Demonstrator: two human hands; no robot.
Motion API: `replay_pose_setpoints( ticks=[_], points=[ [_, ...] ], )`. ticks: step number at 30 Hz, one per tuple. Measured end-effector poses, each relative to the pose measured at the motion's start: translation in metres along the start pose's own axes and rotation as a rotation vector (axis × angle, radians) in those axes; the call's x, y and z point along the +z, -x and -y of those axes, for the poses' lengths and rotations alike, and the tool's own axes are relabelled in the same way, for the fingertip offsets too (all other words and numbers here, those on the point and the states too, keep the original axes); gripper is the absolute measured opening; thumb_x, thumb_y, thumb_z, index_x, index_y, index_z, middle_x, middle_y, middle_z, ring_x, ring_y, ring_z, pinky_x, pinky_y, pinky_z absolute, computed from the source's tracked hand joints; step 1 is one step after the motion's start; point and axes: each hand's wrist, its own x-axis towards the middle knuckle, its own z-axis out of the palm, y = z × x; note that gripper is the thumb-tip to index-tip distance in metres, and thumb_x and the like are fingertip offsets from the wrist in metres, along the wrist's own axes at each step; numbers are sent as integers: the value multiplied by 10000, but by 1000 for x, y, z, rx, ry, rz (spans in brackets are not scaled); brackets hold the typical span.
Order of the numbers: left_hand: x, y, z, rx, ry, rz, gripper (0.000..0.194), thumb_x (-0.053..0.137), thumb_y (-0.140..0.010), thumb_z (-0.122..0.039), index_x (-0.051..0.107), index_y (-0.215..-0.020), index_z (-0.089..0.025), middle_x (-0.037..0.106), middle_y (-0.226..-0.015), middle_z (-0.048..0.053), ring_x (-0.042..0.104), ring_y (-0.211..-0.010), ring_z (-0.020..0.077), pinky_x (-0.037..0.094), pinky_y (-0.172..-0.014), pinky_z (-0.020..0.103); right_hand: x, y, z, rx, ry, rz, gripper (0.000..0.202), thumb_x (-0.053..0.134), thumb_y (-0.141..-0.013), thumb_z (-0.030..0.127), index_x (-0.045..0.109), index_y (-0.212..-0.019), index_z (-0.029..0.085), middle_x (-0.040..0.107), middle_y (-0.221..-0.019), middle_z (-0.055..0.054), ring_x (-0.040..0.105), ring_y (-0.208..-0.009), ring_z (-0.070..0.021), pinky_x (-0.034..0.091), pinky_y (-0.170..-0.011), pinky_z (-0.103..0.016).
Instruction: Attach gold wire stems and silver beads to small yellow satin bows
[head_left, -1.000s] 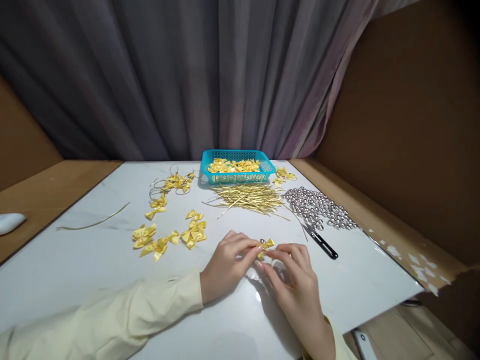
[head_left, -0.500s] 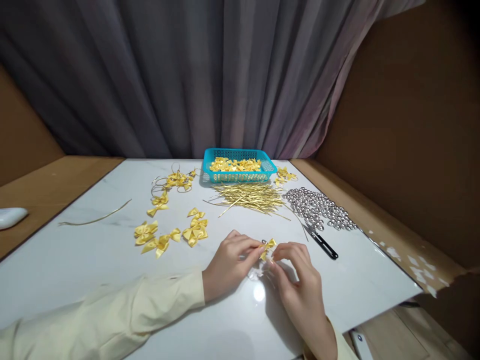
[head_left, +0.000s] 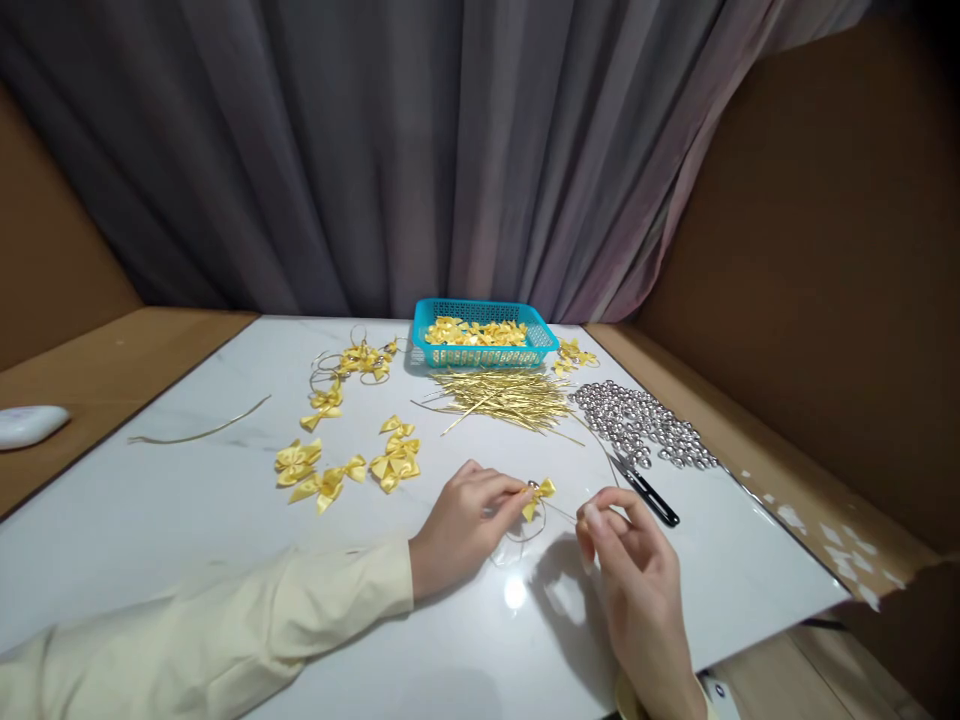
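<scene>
Thumb and fingers of my left hand [head_left: 472, 520] pinch a small yellow bow [head_left: 538, 497] with a silver bell-like bead at its top. A thin cord runs from the bow to my right hand [head_left: 634, 570], whose thumb and forefinger are pressed together on its end. Part of the cord [head_left: 534, 535] curves in a loop below the bow. Beyond my hands is a pile of gold cords [head_left: 502, 398]. Small silver beads [head_left: 645, 425] lie spread to the right, beside black-handled snips [head_left: 654, 500].
A blue basket [head_left: 487, 357] of yellow bows stands at the back. Loose bows [head_left: 328, 484] lie at the left, behind them bows with looped cords [head_left: 364, 360]. A single cord [head_left: 202, 433] is further left. More bows [head_left: 575, 355] sit right of the basket.
My right hand has moved right, away from the bow, drawing the cord out between the hands. My left hand still pinches the bow. The view has shifted slightly.
</scene>
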Motion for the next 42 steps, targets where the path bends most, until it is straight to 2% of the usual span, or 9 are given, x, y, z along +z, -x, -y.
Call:
replay_pose_setpoints(
  ticks=[3,6,12,18,22,26,30,34,42],
  points=[
    [1,1,1,42,-7,-27,138,532,-828,-206,662,-790,-181,702,-747,1,541,-644,139,412,-685,288,0,-4,-3,71,67,22,252,613,-766,361,482,-902,195,431,-527,69,408,-502,-100,346,-515,-211],
    [2,1,3,59,-6,-52,135,528,-831,-191,658,-797,-182,700,-756,-3,551,-653,134,406,-684,281,2,-8,-8,93,308,43,260,607,-747,403,513,-846,182,397,-472,76,386,-474,-114,340,-510,-231],
    [3,1,5,84,-18,-73,130,525,-836,-176,653,-810,-174,694,-758,-2,577,-675,128,388,-698,288,4,-7,-15,-120,764,25,241,550,-779,418,584,-690,197,535,-522,12,477,-571,-172,358,-666,-306],
    [4,3,5,118,-58,-87,143,516,-842,-183,655,-810,-169,689,-750,8,559,-668,136,386,-690,291,-6,-4,-9,-161,854,130,232,506,-819,372,592,-672,214,603,-605,-24,519,-702,-217,362,-689,-324],
    [5,3,6,177,-69,-88,155,497,-852,-167,647,-816,-157,688,-760,19,566,-672,133,381,-690,289,-14,-5,-1,-247,879,155,202,508,-813,318,572,-656,209,619,-618,-17,523,-665,-203,334,-740,-358],
    [5,3,7,180,-83,-95,156,499,-852,-170,650,-817,-160,684,-750,20,555,-655,133,382,-684,291,-17,-7,5,-233,823,217,212,511,-817,308,540,-634,206,608,-576,1,539,-683,-200,318,-782,-359],
    [4,3,6,196,-81,-82,152,497,-850,-158,647,-826,-157,687,-747,22,575,-664,135,381,-690,294,-17,-7,14,-49,650,223,252,538,-805,369,571,-617,205,633,-593,-14,562,-754,-213,358,-758,-319],
    [4,3,6,213,-71,-80,157,486,-854,-148,641,-833,-158,689,-749,20,589,-678,133,378,-690,294,-17,-7,21,94,388,196,218,556,-794,385,589,-702,190,631,-560,-10,580,-637,-185,407,-710,-295],
    [6,3,9,208,-78,-74,165,475,-865,-174,639,-843,-168,685,-745,22,583,-672,140,380,-688,304,-22,-11,15,129,149,178,181,589,-788,346,593,-714,182,628,-551,-15,584,-664,-168,430,-707,-271]
  ],
)
